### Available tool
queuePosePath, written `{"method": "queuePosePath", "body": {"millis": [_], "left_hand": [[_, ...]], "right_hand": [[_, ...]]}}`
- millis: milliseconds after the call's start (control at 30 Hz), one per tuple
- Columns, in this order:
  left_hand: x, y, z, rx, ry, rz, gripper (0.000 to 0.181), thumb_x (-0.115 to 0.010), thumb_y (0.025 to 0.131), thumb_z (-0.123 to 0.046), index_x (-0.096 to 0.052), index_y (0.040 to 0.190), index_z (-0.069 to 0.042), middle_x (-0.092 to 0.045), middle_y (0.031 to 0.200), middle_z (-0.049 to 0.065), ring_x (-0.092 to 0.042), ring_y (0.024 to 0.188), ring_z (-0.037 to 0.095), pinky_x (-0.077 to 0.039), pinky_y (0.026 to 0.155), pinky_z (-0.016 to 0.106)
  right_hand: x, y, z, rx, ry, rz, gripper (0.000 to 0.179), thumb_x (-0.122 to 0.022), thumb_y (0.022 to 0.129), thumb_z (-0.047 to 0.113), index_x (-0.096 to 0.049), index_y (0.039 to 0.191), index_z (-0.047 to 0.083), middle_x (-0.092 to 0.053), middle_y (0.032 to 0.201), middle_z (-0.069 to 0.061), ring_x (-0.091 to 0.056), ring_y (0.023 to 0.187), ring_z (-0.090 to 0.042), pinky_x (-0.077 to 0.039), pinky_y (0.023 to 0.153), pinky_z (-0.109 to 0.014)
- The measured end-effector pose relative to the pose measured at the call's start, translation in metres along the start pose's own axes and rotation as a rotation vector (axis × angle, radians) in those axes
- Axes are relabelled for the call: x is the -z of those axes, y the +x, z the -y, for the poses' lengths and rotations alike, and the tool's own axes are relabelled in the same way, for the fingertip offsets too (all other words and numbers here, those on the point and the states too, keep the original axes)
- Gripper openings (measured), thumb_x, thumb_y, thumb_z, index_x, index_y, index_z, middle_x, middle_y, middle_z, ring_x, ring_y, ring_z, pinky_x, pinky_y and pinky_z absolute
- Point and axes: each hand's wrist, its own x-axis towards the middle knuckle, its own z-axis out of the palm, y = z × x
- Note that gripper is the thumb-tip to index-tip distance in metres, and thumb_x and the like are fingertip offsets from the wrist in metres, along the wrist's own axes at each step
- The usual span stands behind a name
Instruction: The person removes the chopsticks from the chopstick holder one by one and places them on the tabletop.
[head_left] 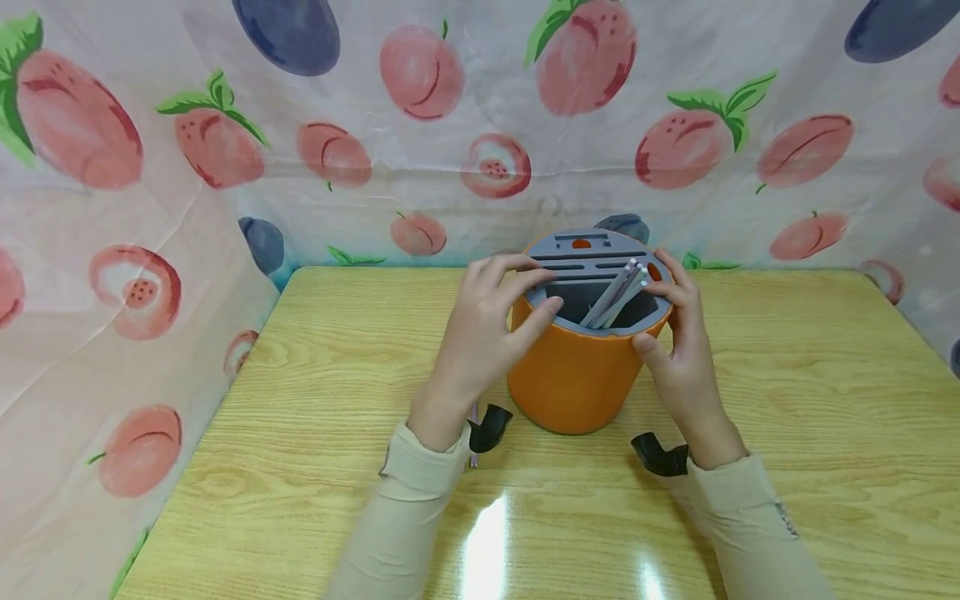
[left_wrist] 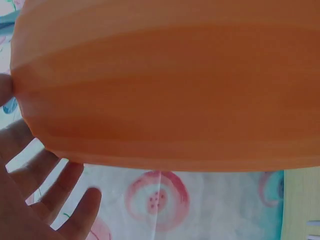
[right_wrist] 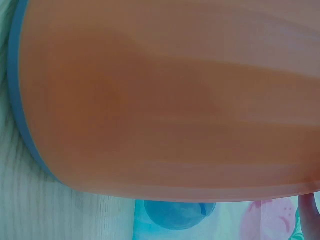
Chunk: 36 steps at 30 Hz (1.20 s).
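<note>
An orange pen holder (head_left: 573, 383) with a grey slotted top stands on the table, tilted toward me in the head view. Several slim pale pencils (head_left: 611, 300) lean together in its large front compartment. My left hand (head_left: 491, 317) reaches over the left rim, fingers spread loosely above the grey top, holding nothing. On the other side, my right hand (head_left: 678, 350) grips the rim, its thumb on the front wall and fingers curled over the top edge. Orange wall (left_wrist: 170, 100) fills most of the left wrist view, and the holder's grey base edge (right_wrist: 15, 95) shows in the right.
A thin purple pen (head_left: 473, 460) lies on the wooden table (head_left: 337, 400), partly hidden under my left wrist. Black wrist-worn pieces (head_left: 491, 427) jut inward from both sleeves. A fruit-printed cloth (head_left: 420, 167) hangs behind the table and along its left side.
</note>
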Motion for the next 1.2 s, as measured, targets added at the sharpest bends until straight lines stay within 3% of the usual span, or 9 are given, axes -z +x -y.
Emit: {"method": "queuePosePath", "body": {"millis": [167,333,467,667,833,1000,1200], "left_hand": [[-0.005,0.002,-0.012,-0.046,-0.019,0.008,0.030,-0.063,0.083,-0.030,-0.065,0.104,-0.009,-0.060,0.105,0.001,-0.045,0.105,0.017,-0.031,0.095,0.028],[-0.010,0.000,-0.023,-0.048,0.039,0.081,0.034,-0.062,0.083,-0.036,-0.064,0.108,-0.013,-0.062,0.104,-0.004,-0.045,0.109,0.015,-0.026,0.100,0.036],[-0.011,-0.001,-0.027,-0.045,0.063,0.118,0.029,-0.059,0.085,-0.036,-0.066,0.104,-0.016,-0.064,0.101,-0.006,-0.043,0.114,0.014,-0.019,0.104,0.043],[-0.011,-0.002,-0.028,-0.032,0.038,0.132,0.021,-0.057,0.087,-0.032,-0.069,0.095,-0.017,-0.065,0.096,-0.006,-0.043,0.115,0.012,-0.018,0.104,0.045],[-0.010,-0.002,-0.027,-0.025,0.011,0.105,0.018,-0.060,0.086,-0.029,-0.070,0.093,-0.016,-0.066,0.096,-0.006,-0.046,0.113,0.011,-0.018,0.105,0.042],[-0.007,-0.001,-0.026,-0.028,-0.056,0.019,0.018,-0.062,0.085,-0.025,-0.070,0.094,-0.012,-0.066,0.094,-0.003,-0.053,0.102,0.009,-0.026,0.102,0.032],[0.004,0.002,-0.025,-0.033,-0.183,-0.107,0.012,-0.062,0.084,-0.015,-0.068,0.090,-0.007,-0.066,0.091,-0.001,-0.055,0.087,0.009,-0.043,0.078,0.020]], "right_hand": [[0.001,0.000,0.000,0.013,-0.005,0.003,0.069,-0.057,0.083,0.044,-0.035,0.120,-0.010,-0.018,0.144,-0.011,-0.021,0.129,-0.027,-0.026,0.099,-0.028],[0.001,0.000,0.000,0.022,-0.008,0.005,0.071,-0.057,0.082,0.046,-0.035,0.119,-0.010,-0.018,0.144,-0.012,-0.021,0.129,-0.027,-0.026,0.099,-0.028],[0.001,0.000,0.000,0.026,-0.007,0.006,0.071,-0.056,0.082,0.046,-0.035,0.120,-0.010,-0.018,0.144,-0.012,-0.021,0.129,-0.027,-0.026,0.099,-0.029],[0.001,-0.001,-0.001,0.025,0.000,0.005,0.072,-0.057,0.082,0.046,-0.034,0.120,-0.011,-0.018,0.144,-0.013,-0.022,0.129,-0.029,-0.027,0.098,-0.027],[0.001,-0.003,-0.002,0.019,-0.004,0.006,0.071,-0.057,0.083,0.045,-0.034,0.121,-0.010,-0.017,0.144,-0.012,-0.023,0.128,-0.027,-0.029,0.097,-0.026],[0.001,-0.003,-0.001,0.019,-0.008,0.009,0.070,-0.056,0.083,0.045,-0.034,0.121,-0.010,-0.017,0.144,-0.012,-0.022,0.128,-0.028,-0.029,0.097,-0.026],[-0.001,-0.002,0.000,0.012,-0.002,0.005,0.069,-0.056,0.083,0.044,-0.035,0.121,-0.009,-0.017,0.145,-0.012,-0.021,0.129,-0.027,-0.026,0.099,-0.029]]}}
